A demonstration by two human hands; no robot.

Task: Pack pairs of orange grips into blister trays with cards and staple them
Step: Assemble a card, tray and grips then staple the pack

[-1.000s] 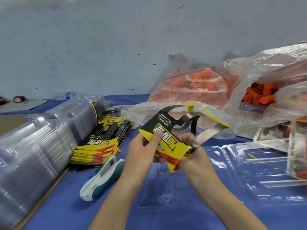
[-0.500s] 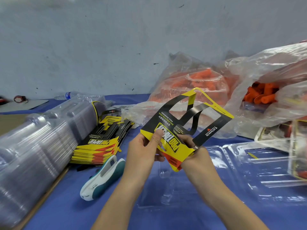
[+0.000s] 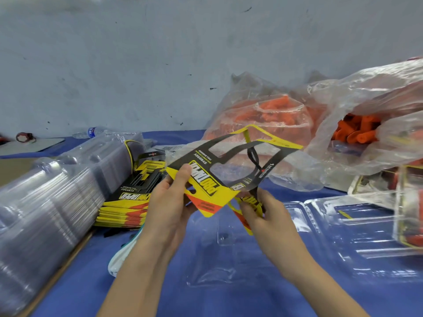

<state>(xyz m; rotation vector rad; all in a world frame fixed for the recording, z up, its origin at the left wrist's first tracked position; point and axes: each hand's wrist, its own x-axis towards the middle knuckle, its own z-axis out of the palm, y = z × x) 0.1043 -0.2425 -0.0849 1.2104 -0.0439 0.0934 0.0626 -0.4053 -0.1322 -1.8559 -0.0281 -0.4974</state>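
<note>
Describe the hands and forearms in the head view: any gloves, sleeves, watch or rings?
No gloves: the left hand and right hand are bare. The left forearm and right forearm are also bare down to the frame edge, with no sleeve or cuff in view. No watch, wristband or ring shows. The nails that show look short and unpainted.
</note>
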